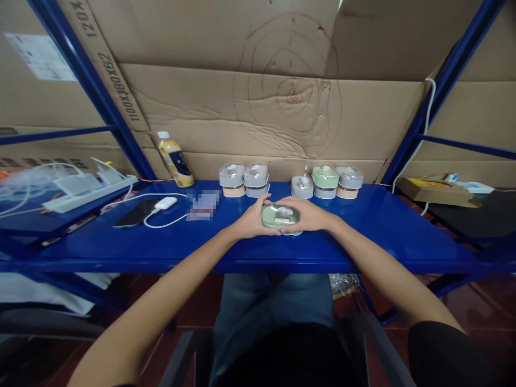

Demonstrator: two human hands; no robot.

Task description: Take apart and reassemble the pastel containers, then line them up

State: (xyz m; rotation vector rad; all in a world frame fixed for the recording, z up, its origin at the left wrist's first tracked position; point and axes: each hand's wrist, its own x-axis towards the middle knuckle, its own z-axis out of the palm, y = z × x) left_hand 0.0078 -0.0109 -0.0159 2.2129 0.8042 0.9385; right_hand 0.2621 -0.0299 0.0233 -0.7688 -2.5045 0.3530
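A small green lunch box (281,214) with a glossy rounded lid is between my two hands, near the front middle of the blue table. My left hand (253,220) grips its left side, thumb toward me. From the other side, my right hand (309,214) wraps round the right end, with fingers over the far edge. A label and a pale latch-like piece show on the lid. My hands hide the box's ends, and I cannot tell whether its base touches the table.
Behind stand stacked grey-and-pink boxes (233,179), a grey stack (257,180), a low grey box (302,187), a green-topped stack (325,181) and another grey-and-pink stack (349,181). Leftward are a bottle (176,161), a phone (137,213) and a white cable (171,226). Cardboard (193,118) backs the table.
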